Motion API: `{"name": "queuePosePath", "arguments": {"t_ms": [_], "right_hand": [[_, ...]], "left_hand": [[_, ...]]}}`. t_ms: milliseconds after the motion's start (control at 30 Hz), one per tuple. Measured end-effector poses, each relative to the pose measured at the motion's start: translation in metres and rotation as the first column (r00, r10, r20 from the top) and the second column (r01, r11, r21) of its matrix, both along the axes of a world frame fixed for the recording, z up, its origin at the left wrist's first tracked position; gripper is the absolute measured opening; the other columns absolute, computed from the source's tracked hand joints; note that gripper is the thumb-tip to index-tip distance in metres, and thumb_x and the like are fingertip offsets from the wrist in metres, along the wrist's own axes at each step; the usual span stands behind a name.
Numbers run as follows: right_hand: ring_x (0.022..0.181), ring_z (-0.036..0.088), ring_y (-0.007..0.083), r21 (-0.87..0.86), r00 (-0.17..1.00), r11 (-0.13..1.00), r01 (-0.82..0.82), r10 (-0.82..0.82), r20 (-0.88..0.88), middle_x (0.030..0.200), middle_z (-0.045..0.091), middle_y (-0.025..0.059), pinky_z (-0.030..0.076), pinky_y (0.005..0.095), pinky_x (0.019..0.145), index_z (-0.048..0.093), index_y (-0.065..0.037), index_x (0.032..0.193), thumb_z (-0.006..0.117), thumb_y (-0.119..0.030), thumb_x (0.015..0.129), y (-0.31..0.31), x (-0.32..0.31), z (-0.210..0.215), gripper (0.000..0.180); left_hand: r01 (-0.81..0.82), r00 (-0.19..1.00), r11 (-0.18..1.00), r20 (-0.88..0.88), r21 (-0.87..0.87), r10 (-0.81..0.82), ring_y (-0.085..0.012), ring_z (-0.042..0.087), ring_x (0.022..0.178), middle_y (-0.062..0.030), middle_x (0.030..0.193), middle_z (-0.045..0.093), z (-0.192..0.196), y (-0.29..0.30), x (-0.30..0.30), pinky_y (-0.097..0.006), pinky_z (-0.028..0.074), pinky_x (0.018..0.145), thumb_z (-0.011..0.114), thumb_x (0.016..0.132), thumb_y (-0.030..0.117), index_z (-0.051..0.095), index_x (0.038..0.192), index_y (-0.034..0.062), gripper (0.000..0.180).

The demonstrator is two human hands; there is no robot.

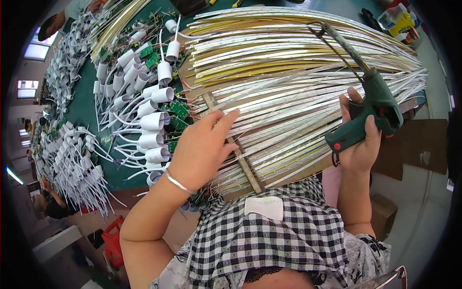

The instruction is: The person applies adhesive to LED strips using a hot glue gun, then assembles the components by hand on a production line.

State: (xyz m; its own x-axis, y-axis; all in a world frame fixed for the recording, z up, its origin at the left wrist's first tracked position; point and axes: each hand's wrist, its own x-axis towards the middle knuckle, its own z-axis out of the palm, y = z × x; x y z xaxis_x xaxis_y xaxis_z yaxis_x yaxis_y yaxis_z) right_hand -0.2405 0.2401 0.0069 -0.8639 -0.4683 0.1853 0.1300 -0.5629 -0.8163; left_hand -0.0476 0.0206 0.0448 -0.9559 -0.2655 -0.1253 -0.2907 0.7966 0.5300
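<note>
My right hand (360, 151) is wrapped around the handle of a dark green soldering gun (380, 98). Its long metal tip points up and to the left, above the far strips. My left hand (195, 147) hovers at the left ends of a fan of thin white strips (284, 113), thumb and fingers apart. Beneath its fingers a narrow wooden bar (246, 168) lies across the strips. Just left of that hand are white plastic sleeves (153, 122) with white cables, and small green circuit boards (180, 110) wired to the strips.
Heaps of white sleeves with cables (72, 154) cover the left part of the green table (122, 168). A yellow container (403, 24) stands at the far right. Below on the left is a red stool (114, 241). Other people (53, 200) are along the left.
</note>
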Motion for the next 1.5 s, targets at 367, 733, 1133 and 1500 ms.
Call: {"name": "queuePosePath", "arguments": {"t_ms": [367,733,1133,1500], "right_hand": [[0.109,0.054,0.0287,0.019,0.959,0.973,-0.229,0.222,0.178,0.126,0.05,0.0224,0.044,0.0481,0.097,0.035,0.0,0.137,0.055,-0.025,0.09,-0.037,0.036,0.009,0.057],[0.103,0.059,0.0277,0.029,0.954,0.977,-0.212,0.201,0.222,0.127,0.05,0.0204,0.049,0.0475,0.09,0.034,-0.002,0.137,0.054,-0.021,0.089,-0.013,0.042,0.009,0.055],[0.098,0.061,0.0263,0.087,0.947,0.967,-0.24,0.214,0.239,0.123,0.052,0.0187,0.051,0.0465,0.086,0.036,-0.003,0.136,0.057,-0.025,0.089,-0.018,0.04,0.001,0.056],[0.097,0.062,0.0255,0.113,0.95,0.964,-0.243,0.212,0.231,0.122,0.053,0.0186,0.052,0.0458,0.085,0.036,-0.001,0.136,0.058,-0.025,0.088,-0.02,0.043,0.007,0.058]], "left_hand": [[-0.202,0.936,0.962,-0.324,-0.185,0.135,-0.0302,0.056,0.082,-0.012,0.093,0.056,-0.003,-0.006,0.04,-0.04,0.046,0.072,0.069,0.074,0.007,0.059,0.096,0.0043,0.024],[-0.136,0.978,0.988,-0.151,0.066,0.145,-0.0195,0.053,0.074,0.0014,0.073,0.06,-0.008,0.0,0.041,-0.038,0.032,0.076,0.063,0.082,0.02,0.064,0.078,0.0144,0.006],[-0.089,0.989,0.904,-0.143,-0.417,0.031,-0.02,0.051,0.068,0.0009,0.069,0.06,-0.014,0.014,0.022,-0.037,0.032,0.074,0.068,0.079,0.02,0.062,0.074,0.0132,0.01],[-0.202,0.955,0.906,-0.281,-0.371,0.097,-0.0191,0.051,0.07,0.0016,0.071,0.058,-0.008,0.022,0.016,-0.036,0.031,0.074,0.07,0.076,0.018,0.063,0.079,0.0139,0.008]]}}
